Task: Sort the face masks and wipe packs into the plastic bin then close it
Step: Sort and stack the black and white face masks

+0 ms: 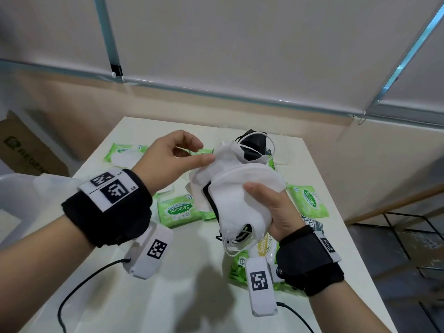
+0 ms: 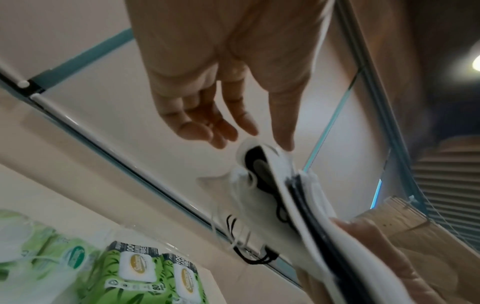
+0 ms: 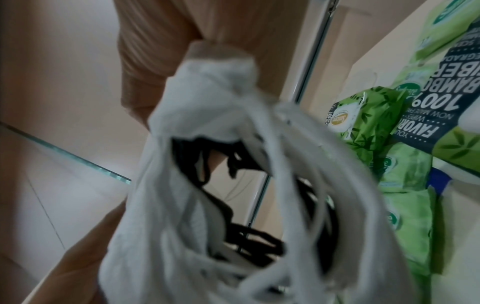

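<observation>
Wrist bands, black, tagged, one per forearm, nearest the lens. Right hand: grasping a bundle of masks, white with some black, raised above the table; ear loops dangle below. Left hand: fingers loosely extended, thumb tip touching the bundle's upper edge, gripping nothing. Wipe packs: green, several, flat on the table under and around the bundle. Bin: translucent plastic, at the table's left edge, partly in view.
</observation>
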The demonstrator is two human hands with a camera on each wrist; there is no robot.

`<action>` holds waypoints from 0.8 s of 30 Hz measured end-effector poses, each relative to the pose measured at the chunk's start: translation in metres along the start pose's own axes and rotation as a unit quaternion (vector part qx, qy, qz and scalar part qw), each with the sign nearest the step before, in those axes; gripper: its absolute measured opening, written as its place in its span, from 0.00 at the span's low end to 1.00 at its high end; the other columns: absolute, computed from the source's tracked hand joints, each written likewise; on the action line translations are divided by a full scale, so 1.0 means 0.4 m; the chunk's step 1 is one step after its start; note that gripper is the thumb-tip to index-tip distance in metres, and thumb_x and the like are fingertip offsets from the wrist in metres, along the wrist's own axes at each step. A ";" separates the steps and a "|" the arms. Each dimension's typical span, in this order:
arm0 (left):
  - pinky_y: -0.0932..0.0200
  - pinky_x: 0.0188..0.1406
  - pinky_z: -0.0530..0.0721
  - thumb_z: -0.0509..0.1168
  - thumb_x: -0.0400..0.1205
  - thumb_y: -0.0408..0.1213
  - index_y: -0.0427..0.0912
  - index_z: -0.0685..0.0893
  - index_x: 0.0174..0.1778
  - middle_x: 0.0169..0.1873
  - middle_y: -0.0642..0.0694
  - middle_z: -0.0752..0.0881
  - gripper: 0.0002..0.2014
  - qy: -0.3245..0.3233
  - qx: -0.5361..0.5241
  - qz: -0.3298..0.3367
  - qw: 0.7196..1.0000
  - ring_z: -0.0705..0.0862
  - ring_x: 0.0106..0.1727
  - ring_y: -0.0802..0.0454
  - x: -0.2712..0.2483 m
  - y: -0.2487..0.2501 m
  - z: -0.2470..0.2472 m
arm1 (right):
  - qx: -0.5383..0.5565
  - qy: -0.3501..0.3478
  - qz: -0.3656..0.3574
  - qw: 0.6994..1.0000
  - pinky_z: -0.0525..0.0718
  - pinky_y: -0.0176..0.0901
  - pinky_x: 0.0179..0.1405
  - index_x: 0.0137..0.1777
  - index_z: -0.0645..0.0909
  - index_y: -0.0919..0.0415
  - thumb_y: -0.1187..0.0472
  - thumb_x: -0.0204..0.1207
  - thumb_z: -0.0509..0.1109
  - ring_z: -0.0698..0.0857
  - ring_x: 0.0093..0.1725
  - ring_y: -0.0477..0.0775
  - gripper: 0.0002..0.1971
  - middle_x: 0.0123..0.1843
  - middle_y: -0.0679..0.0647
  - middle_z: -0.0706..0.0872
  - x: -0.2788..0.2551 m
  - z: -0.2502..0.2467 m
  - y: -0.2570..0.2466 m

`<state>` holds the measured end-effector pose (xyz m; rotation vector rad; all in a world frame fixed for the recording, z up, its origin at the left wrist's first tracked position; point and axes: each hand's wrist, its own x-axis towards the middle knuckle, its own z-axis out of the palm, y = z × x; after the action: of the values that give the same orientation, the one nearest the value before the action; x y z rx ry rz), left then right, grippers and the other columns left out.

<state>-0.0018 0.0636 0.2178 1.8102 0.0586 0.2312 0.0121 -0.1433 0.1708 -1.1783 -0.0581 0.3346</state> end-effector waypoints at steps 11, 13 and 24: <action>0.66 0.27 0.83 0.75 0.66 0.18 0.38 0.80 0.40 0.34 0.49 0.80 0.15 -0.087 -0.022 -0.032 0.995 0.79 0.22 0.56 -0.042 0.022 0.000 | 0.019 -0.012 -0.014 1.000 0.88 0.49 0.42 0.54 0.85 0.63 0.65 0.57 0.77 0.89 0.46 0.58 0.22 0.49 0.62 0.89 -0.003 -0.006 0.005; 0.67 0.27 0.83 0.75 0.65 0.16 0.40 0.79 0.42 0.37 0.47 0.80 0.18 -0.086 -0.022 -0.035 0.995 0.78 0.21 0.58 -0.040 0.028 0.003 | 0.017 -0.007 -0.021 1.000 0.88 0.48 0.41 0.55 0.84 0.63 0.65 0.56 0.78 0.89 0.46 0.58 0.24 0.49 0.61 0.90 -0.001 -0.008 0.005; 0.63 0.28 0.86 0.74 0.64 0.14 0.44 0.79 0.42 0.41 0.46 0.80 0.21 -0.038 -0.065 -0.050 0.996 0.81 0.25 0.58 -0.009 0.046 -0.021 | 0.022 0.014 -0.035 0.999 0.88 0.53 0.47 0.54 0.85 0.63 0.65 0.59 0.75 0.88 0.48 0.60 0.20 0.48 0.61 0.90 0.002 -0.026 0.001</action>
<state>-0.0085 0.0663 0.2368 1.6792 0.0771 0.0923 0.0148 -0.1523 0.1661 -1.1349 -0.0667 0.2566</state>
